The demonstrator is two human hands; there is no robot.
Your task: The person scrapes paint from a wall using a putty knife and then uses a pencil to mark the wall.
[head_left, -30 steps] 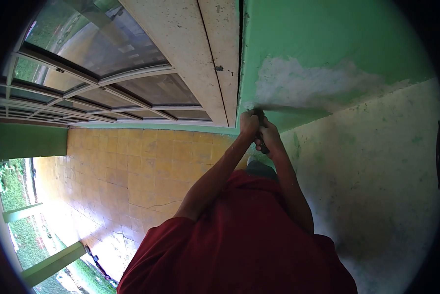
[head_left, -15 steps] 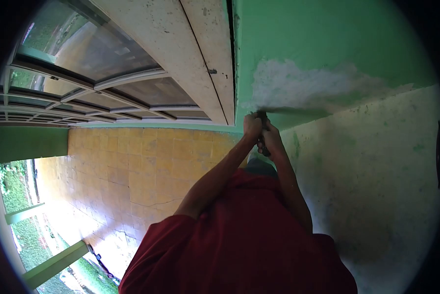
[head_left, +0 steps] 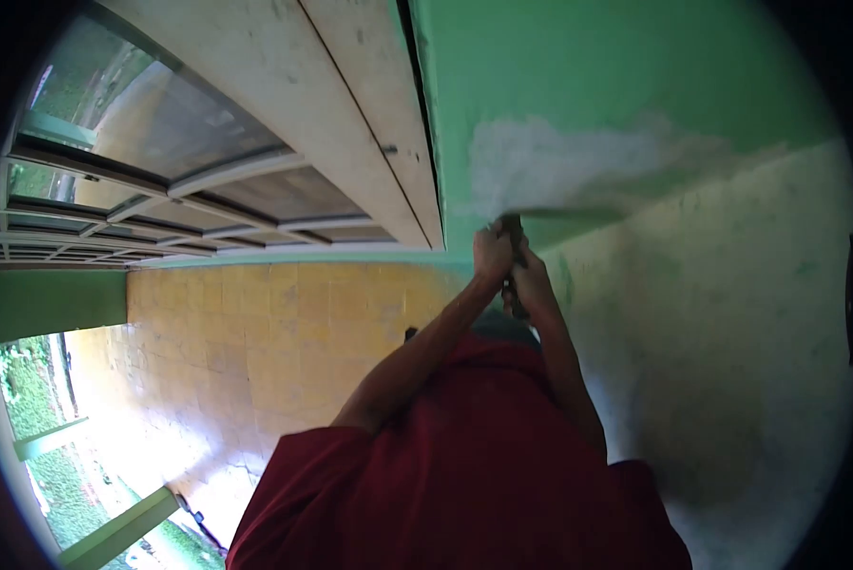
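Both my hands are closed around a dark, narrow hand tool (head_left: 510,228) held up in front of my chest. My left hand (head_left: 491,255) wraps its upper part, with the fist close to the wall. On the other side my right hand (head_left: 533,277) grips it slightly lower. The tool's upper end overlaps the green wall (head_left: 578,57) at the lower edge of a whitish bare patch (head_left: 531,157). A dark shadow runs rightward from that end. The tool's working tip is too dark and blurred to make out.
A worn white frame (head_left: 388,147) and paned window (head_left: 227,123) stand at upper left. Yellow floor tiles (head_left: 284,323) lie below left. On the right is a pale, patchy wall surface (head_left: 711,285). A green post (head_left: 122,532) stands at the bright lower left.
The view has shifted slightly, with the window frame and bare patch a little further left. Both hands keep their hold on the tool near the patch's lower edge.
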